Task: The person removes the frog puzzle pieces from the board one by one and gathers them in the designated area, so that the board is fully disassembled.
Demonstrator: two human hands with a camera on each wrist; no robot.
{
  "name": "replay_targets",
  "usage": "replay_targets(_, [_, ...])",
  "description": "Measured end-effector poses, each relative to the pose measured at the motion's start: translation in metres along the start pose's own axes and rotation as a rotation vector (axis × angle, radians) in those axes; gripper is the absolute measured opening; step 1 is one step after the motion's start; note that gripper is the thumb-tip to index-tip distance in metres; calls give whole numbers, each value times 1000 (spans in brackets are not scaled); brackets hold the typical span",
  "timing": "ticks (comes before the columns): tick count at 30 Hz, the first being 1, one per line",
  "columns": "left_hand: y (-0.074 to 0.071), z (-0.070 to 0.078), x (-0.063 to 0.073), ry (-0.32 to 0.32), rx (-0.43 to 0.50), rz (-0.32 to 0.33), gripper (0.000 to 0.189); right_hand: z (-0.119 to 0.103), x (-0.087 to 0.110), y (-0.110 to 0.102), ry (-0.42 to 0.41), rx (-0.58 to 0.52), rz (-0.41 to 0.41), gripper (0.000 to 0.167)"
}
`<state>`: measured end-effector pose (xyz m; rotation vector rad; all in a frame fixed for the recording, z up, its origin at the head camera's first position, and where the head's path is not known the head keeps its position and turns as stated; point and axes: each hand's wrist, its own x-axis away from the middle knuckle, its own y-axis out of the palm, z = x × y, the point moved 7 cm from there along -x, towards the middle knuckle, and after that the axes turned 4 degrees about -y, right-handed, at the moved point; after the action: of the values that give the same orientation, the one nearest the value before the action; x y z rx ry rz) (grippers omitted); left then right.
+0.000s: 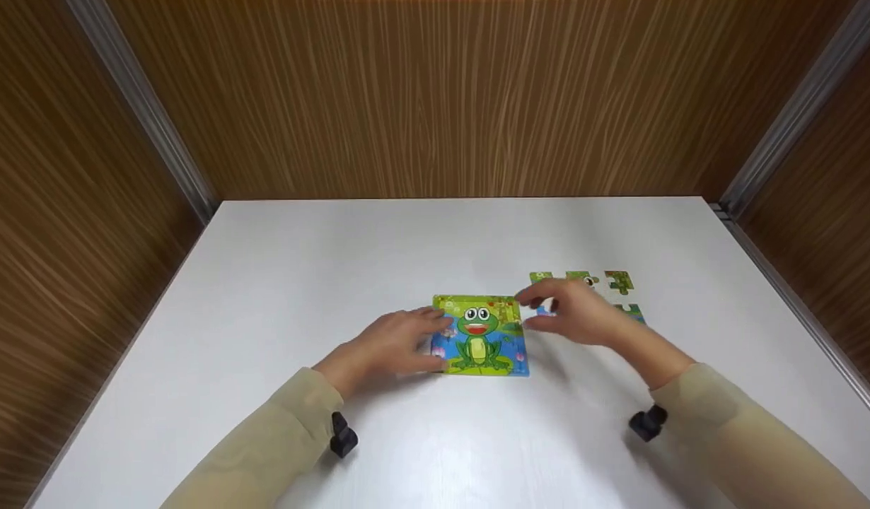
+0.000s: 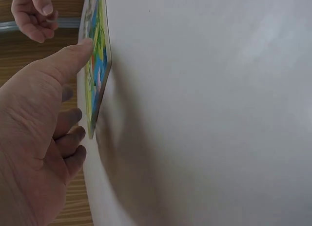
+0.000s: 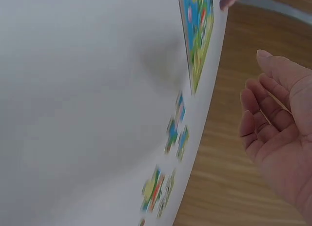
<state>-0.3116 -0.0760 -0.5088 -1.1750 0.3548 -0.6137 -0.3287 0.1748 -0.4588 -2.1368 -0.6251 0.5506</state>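
Note:
A square frog puzzle board [image 1: 479, 348] lies flat on the white table, its printed frog facing up. My left hand [image 1: 396, 343] is at the board's left side, with its fingertips and thumb over that edge. In the left wrist view the left thumb [image 2: 73, 60] reaches across the board's near corner. Just off the board's upper right side is my right hand [image 1: 576, 311], fingers loosely bent and thumb apart. Nothing shows between the right fingers [image 3: 263, 106] in the right wrist view. Loose jigsaw pieces [image 1: 619, 281] lie behind and beside this hand, partly hidden by it.
The white table [image 1: 322, 254] is enclosed by a wood-grain panel [image 1: 435, 99] at the back and others at both sides. Metal strips [image 1: 141, 106] run along the corners. In the right wrist view several loose pieces [image 3: 153, 189] look blurred. Each sleeve has a small black device [image 1: 343, 436] at the wrist.

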Motion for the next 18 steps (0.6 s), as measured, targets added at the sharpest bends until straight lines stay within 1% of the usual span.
replay_targets(3, [2,-7,2,2,16,-2,76,-15,-13,21,-19,-29,-56,39])
replay_targets(7, [6,-15,2,-10,13,-37,77,-29,-29,48,-42,-62,-125,40])
replay_targets(9, [7,-16,2,-17,2,-55,77,-32,-35,59,-48,-74,-143,38])
replay_targets(11, [8,-16,2,-20,-10,-70,77,-33,-39,68,-65,-82,-157,37])
replay_targets(15, [8,-15,3,-19,-6,-97,77,-29,-43,81,-66,-100,-188,37])
replay_targets(18, [7,-14,4,-24,0,-112,78,-24,-43,88,-40,-122,-221,38])
